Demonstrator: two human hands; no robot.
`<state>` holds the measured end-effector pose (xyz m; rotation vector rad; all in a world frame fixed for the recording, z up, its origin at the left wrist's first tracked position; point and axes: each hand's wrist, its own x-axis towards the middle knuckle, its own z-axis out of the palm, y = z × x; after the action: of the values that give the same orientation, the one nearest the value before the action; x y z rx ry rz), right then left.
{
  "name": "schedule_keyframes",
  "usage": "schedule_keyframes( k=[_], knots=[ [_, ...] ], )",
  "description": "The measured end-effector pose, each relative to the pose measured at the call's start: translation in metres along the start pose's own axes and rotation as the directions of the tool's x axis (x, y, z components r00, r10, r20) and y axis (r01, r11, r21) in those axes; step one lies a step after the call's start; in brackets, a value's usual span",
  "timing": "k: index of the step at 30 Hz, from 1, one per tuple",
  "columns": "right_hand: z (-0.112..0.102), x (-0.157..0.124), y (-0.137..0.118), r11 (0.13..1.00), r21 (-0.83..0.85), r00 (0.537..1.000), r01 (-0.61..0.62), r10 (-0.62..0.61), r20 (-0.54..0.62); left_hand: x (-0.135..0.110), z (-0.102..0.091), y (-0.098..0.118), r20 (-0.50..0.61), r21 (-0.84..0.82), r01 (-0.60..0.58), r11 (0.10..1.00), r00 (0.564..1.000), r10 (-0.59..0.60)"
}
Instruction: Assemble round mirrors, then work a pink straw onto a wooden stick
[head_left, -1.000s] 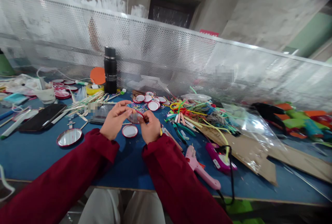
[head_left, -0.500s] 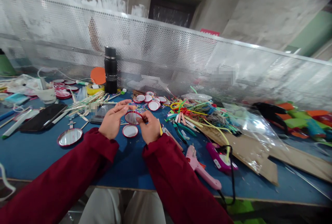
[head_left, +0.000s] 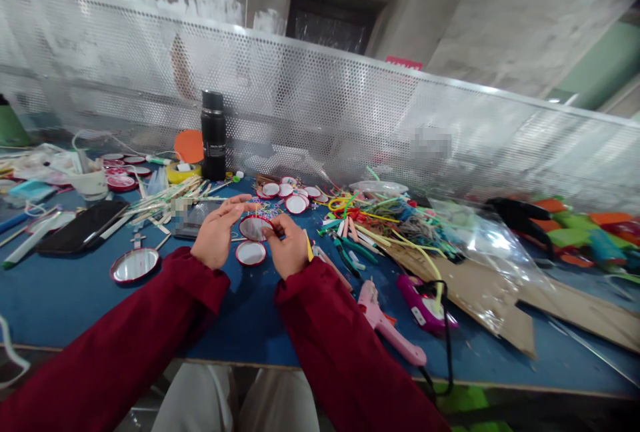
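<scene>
Turning its face into view since a second ago, the red-rimmed mirror (head_left: pixel 253 228) is now showing between the hands, with the right hand (head_left: pixel 289 245) pinching its right edge. The left hand (head_left: pixel 215 235) is curling just left of it; from where I'm standing, I cannot tell whether its fingers are gripping anything. A slackening right pinch could be sending it onto the second mirror (head_left: pixel 251 253) lying just below the hands, chipping either.

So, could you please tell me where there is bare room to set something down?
Bare tabletop shows between the left sleeve and right sleeve, and left of the left sleeve, nearer than the phone. The far side is crowded with sticks, red-rimmed discs and cords.
</scene>
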<state>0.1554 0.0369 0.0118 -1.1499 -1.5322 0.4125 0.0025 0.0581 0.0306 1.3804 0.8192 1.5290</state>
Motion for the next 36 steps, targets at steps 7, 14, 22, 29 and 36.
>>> schedule_keyframes(
  k=[7, 14, 22, 29, 36],
  knots=[
    [0.001, 0.0, -0.002, 0.999, 0.029, 0.999, -0.035, 0.035, -0.014, 0.004, -0.001, -0.002, -0.038, 0.079, 0.23, 0.97, 0.973, -0.228],
    [-0.003, 0.001, -0.007, 0.994, -0.001, 0.994, -0.11, 0.11, -0.013, 0.001, 0.006, 0.007, -0.062, 0.123, 0.15, 0.981, 0.988, -0.143],
    [-0.002, 0.002, -0.008, 0.992, 0.089, 0.995, -0.089, 0.093, -0.042, 0.001, 0.003, 0.005, 0.115, 0.39, -0.005, 0.921, 0.992, -0.043],
    [-0.005, 0.001, -0.004, 0.979, -0.135, 0.975, 0.15, -0.169, -0.142, -0.002, 0.007, 0.001, 0.09, 0.246, 0.1, 0.964, 0.988, -0.125],
    [-0.002, 0.001, -0.006, 0.998, -0.059, 0.996, -0.029, 0.024, -0.087, -0.006, 0.009, 0.002, 0.202, 0.309, 0.036, 0.95, 0.974, -0.103]
  ],
)
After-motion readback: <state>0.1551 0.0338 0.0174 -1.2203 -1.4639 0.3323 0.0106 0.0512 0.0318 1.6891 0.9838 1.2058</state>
